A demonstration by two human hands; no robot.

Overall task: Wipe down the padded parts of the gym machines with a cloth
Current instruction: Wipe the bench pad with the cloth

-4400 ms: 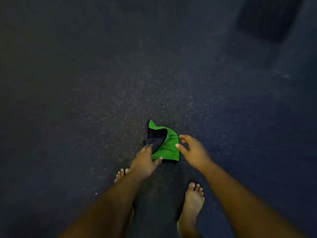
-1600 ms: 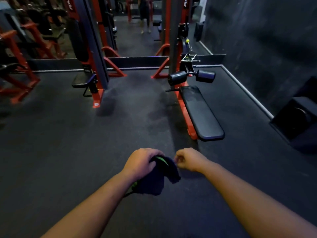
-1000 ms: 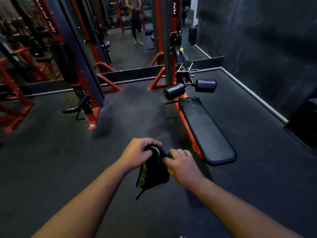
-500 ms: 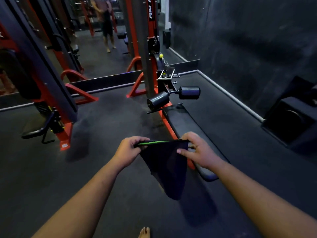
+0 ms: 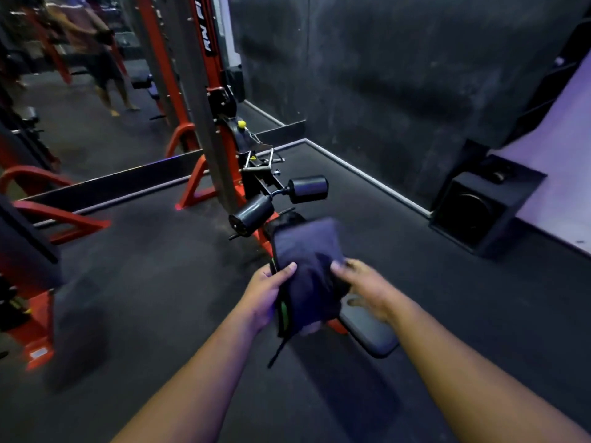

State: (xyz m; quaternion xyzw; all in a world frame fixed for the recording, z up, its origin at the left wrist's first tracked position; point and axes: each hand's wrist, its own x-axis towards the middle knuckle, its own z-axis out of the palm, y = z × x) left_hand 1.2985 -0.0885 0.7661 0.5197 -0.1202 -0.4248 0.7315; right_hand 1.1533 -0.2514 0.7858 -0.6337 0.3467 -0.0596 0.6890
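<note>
Both my hands are on the cloth [image 5: 307, 270], held together in front of me at centre frame. My left hand [image 5: 267, 295] grips its left edge, thumb curled over the top of the fabric. My right hand [image 5: 364, 289] is blurred; its fingers reach onto the cloth's right side, but I cannot tell whether they pinch it or only touch it. The cloth is dark with a thin green strip along its left side, bunched and held up off the floor [image 5: 160, 282], covering the near part of the bench.

From large to small around it: the dark wall [image 5: 383, 75] fills twelve to two o'clock. A mirror [image 5: 96, 107] fills ten to eleven o'clock, with a person's reflection in it. The red and grey machine [image 5: 208, 123] stands at twelve o'clock. A black speaker box [image 5: 479, 206] sits on the floor at two o'clock, against the wall. The padded bench [image 5: 367, 334] runs from the machine toward me, its near end showing just below my right hand. Two black roller pads [image 5: 307, 188] stick out just beyond the cloth at twelve o'clock.
</note>
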